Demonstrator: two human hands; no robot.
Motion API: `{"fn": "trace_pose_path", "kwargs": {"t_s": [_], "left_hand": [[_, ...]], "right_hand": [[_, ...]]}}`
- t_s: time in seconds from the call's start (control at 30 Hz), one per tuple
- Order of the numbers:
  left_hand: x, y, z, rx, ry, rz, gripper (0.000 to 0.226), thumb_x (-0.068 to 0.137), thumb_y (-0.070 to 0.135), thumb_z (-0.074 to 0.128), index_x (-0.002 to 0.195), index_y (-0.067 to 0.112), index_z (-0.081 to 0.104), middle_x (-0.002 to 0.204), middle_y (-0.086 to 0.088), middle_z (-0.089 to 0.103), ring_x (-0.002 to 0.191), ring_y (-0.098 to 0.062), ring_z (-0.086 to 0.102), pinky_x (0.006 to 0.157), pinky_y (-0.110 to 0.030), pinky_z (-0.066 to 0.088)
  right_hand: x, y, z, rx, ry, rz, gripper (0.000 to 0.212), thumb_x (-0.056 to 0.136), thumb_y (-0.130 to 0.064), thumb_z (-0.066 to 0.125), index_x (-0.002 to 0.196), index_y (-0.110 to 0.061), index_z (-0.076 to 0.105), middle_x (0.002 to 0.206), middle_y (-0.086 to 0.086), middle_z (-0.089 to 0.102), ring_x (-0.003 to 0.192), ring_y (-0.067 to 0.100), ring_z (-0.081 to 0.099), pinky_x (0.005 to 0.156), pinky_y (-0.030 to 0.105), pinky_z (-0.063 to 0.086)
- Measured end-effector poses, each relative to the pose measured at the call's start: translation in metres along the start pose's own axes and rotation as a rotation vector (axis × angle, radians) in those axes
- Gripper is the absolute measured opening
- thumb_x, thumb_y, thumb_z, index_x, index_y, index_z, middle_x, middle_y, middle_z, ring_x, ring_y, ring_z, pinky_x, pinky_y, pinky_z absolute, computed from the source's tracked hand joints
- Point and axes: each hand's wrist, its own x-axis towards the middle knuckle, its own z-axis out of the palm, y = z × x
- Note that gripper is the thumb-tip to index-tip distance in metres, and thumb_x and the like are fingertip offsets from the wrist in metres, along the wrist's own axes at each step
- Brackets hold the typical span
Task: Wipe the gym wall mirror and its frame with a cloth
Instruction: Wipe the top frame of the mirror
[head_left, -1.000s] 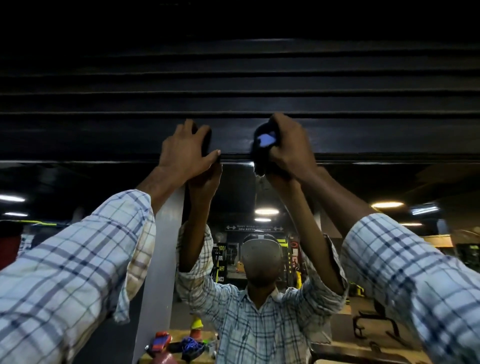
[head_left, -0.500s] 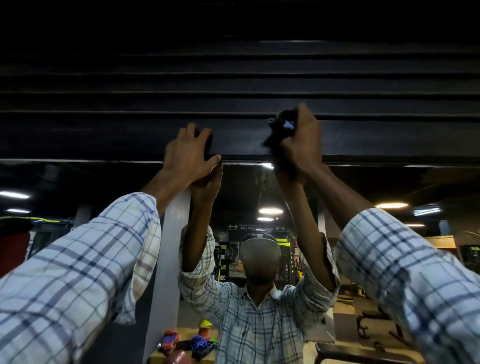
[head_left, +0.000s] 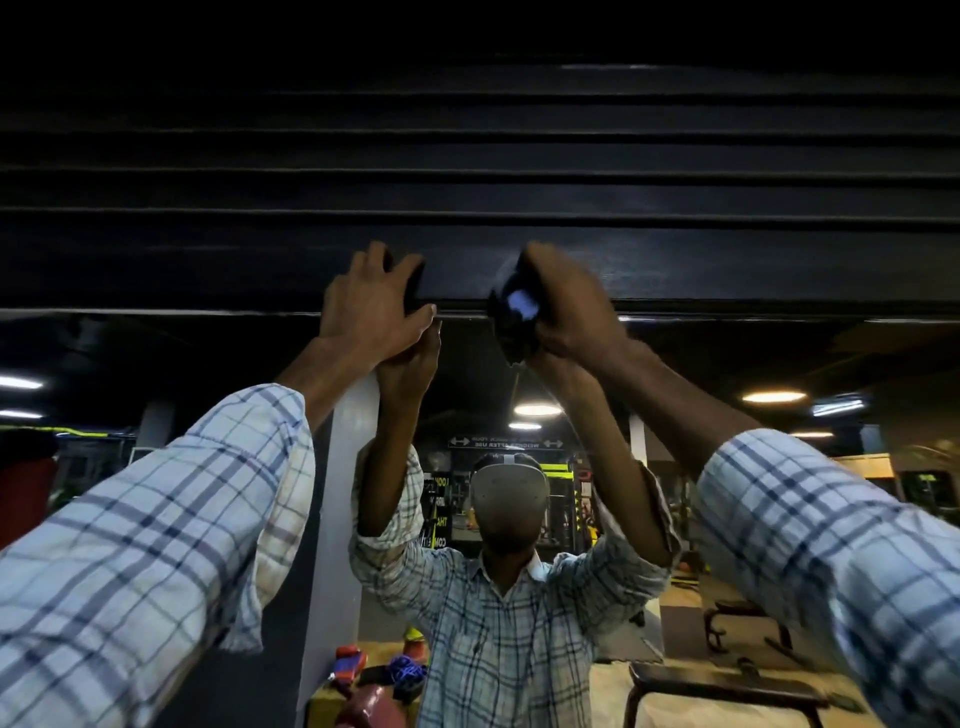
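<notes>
Both my arms reach up to the mirror's top edge. The black ribbed frame (head_left: 727, 270) runs across the upper view, and the wall mirror (head_left: 727, 519) below it reflects me. My right hand (head_left: 571, 306) grips a bunched dark cloth (head_left: 514, 312) with a pale blue patch and holds it against the frame's lower edge, part of the cloth hanging over the glass. My left hand (head_left: 369, 306) rests on the frame's bottom edge, fingers spread and the thumb along the lip.
The mirror reflects a grey pillar (head_left: 337, 519), ceiling lights (head_left: 537, 410), a black weight bench (head_left: 722, 691) at lower right and coloured gym gear (head_left: 374, 675) at the bottom centre. The frame's ridges continue up into darkness.
My right hand slid the cloth up and to the right on the frame, then came back down and left to the frame's lower edge. My left hand stayed in place.
</notes>
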Motion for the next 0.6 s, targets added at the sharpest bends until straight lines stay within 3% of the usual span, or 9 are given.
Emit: {"fn": "trace_pose_path", "kwargs": {"t_s": [0.07, 0.13, 0.2, 0.33, 0.43, 0.5, 0.6], "left_hand": [[-0.003, -0.009, 0.000, 0.005, -0.010, 0.005, 0.075, 0.097, 0.055, 0.063, 0.159, 0.026, 0.032, 0.152, -0.018, 0.034, 0.135, -0.036, 0.042, 0.101, -0.051, 0.047], [-0.006, -0.016, 0.000, 0.011, -0.015, -0.002, 0.076, 0.097, 0.055, 0.062, 0.160, 0.027, 0.031, 0.153, -0.018, 0.034, 0.136, -0.036, 0.042, 0.101, -0.050, 0.047], [-0.007, -0.021, 0.001, 0.022, -0.014, 0.000, 0.076, 0.097, 0.056, 0.062, 0.160, 0.028, 0.030, 0.153, -0.017, 0.034, 0.136, -0.036, 0.042, 0.101, -0.050, 0.048], [-0.005, -0.026, 0.000, 0.030, -0.014, -0.014, 0.077, 0.097, 0.057, 0.062, 0.160, 0.028, 0.030, 0.154, -0.017, 0.034, 0.136, -0.036, 0.042, 0.102, -0.049, 0.046], [-0.005, -0.034, -0.001, 0.035, -0.013, -0.040, 0.077, 0.097, 0.057, 0.061, 0.160, 0.027, 0.030, 0.153, -0.018, 0.033, 0.135, -0.036, 0.042, 0.102, -0.049, 0.046], [-0.005, -0.040, 0.000, 0.055, -0.008, -0.040, 0.077, 0.096, 0.058, 0.061, 0.160, 0.027, 0.030, 0.153, -0.018, 0.034, 0.135, -0.036, 0.042, 0.101, -0.050, 0.046], [-0.005, -0.049, 0.000, 0.073, -0.010, -0.054, 0.078, 0.096, 0.059, 0.061, 0.161, 0.028, 0.029, 0.153, -0.018, 0.034, 0.134, -0.037, 0.042, 0.101, -0.051, 0.046]], "right_hand": [[0.005, 0.003, -0.002, -0.033, 0.052, 0.047, 0.030, 0.088, -0.014, 0.067, 0.112, 0.000, 0.055, 0.105, 0.014, 0.061, 0.094, 0.031, 0.059, 0.081, 0.052, 0.050], [0.011, 0.005, -0.003, 0.018, 0.256, 0.238, 0.031, 0.089, -0.014, 0.070, 0.113, -0.003, 0.055, 0.107, 0.011, 0.060, 0.095, 0.025, 0.060, 0.083, 0.048, 0.054], [0.014, -0.008, 0.005, 0.116, 0.339, 0.329, 0.027, 0.092, -0.018, 0.068, 0.113, -0.004, 0.057, 0.110, 0.008, 0.062, 0.099, 0.020, 0.061, 0.089, 0.041, 0.056], [0.017, -0.027, 0.026, 0.096, 0.055, 0.023, 0.027, 0.089, -0.019, 0.068, 0.109, -0.004, 0.060, 0.101, 0.009, 0.064, 0.095, 0.028, 0.062, 0.081, 0.041, 0.050], [0.033, -0.016, 0.023, 0.068, 0.166, 0.167, 0.039, 0.092, -0.022, 0.061, 0.122, 0.004, 0.058, 0.115, 0.023, 0.063, 0.105, 0.035, 0.060, 0.094, 0.046, 0.049], [0.039, -0.014, 0.028, 0.083, 0.258, 0.277, 0.036, 0.093, -0.023, 0.064, 0.119, 0.002, 0.056, 0.113, 0.020, 0.063, 0.101, 0.031, 0.061, 0.090, 0.053, 0.051], [0.049, -0.026, 0.046, 0.129, 0.132, 0.124, 0.036, 0.093, -0.031, 0.065, 0.111, 0.000, 0.060, 0.107, 0.016, 0.069, 0.097, 0.032, 0.066, 0.083, 0.050, 0.053]]}}
